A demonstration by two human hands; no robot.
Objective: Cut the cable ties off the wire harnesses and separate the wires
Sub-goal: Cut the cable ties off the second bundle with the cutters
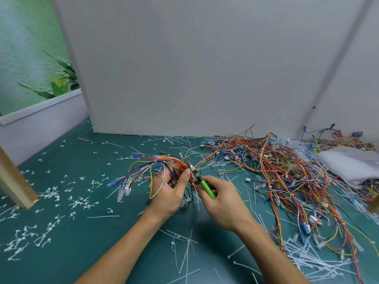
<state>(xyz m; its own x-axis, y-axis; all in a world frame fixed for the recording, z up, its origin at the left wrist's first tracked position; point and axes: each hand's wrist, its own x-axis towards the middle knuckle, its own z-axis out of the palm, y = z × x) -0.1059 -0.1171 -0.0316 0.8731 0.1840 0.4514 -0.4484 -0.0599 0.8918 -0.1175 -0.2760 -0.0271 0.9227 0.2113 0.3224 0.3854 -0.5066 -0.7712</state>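
Head view: your left hand [166, 193] pinches the wire harness [164, 167]; right-hand fingers [207, 181] wrap the green cutter [207, 188], whose tip could nick a wire beside the tie.

Mid-table [106, 253], the left hand [168, 193] holds a wire harness [151, 167]. Just to its right, the right hand [223, 203] grips a cutter [207, 187] whose tip is at the bundle. A pile of harnesses [276, 167] fills the right side, with a bag [348, 165] on it at the far right corner. Clipped tie ends [47, 222] scatter toward the left edge beside a post [14, 181]. Loose ties [311, 261] lie at the near right. A board [184, 68] stands along the far edge.
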